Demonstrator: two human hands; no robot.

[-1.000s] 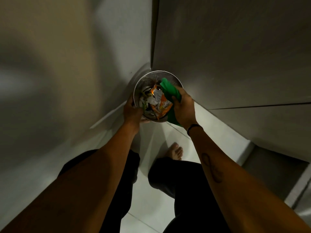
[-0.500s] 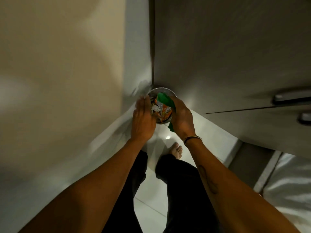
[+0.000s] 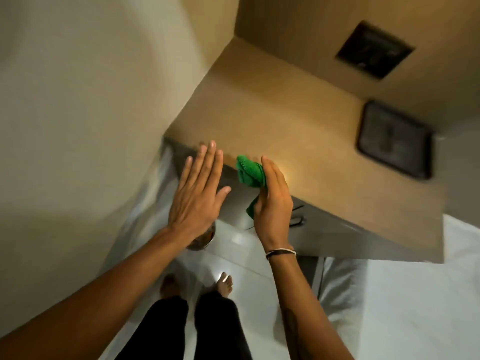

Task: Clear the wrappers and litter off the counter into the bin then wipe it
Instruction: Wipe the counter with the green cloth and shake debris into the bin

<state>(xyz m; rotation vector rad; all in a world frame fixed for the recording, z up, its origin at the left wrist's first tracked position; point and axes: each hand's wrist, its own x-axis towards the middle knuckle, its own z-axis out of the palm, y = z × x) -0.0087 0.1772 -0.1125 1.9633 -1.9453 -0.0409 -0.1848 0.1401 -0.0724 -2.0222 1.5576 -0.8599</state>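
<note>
Litter step looks done, I'm moving to the wipe. My right hand is gripping the green cloth at the counter near edge. My left hand is hovering flat, fingers spread, empty. Bin is sitting below, mostly hidden. Next: press cloth flat, sweep toward far side. A dark tray is sitting far right, in the way.

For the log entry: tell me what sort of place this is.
Probably a home kitchen corner or utility nook: a tan counter over grey drawers with a handle, a pale tiled floor under bare feet, and a green cloth in the right hand.
</note>
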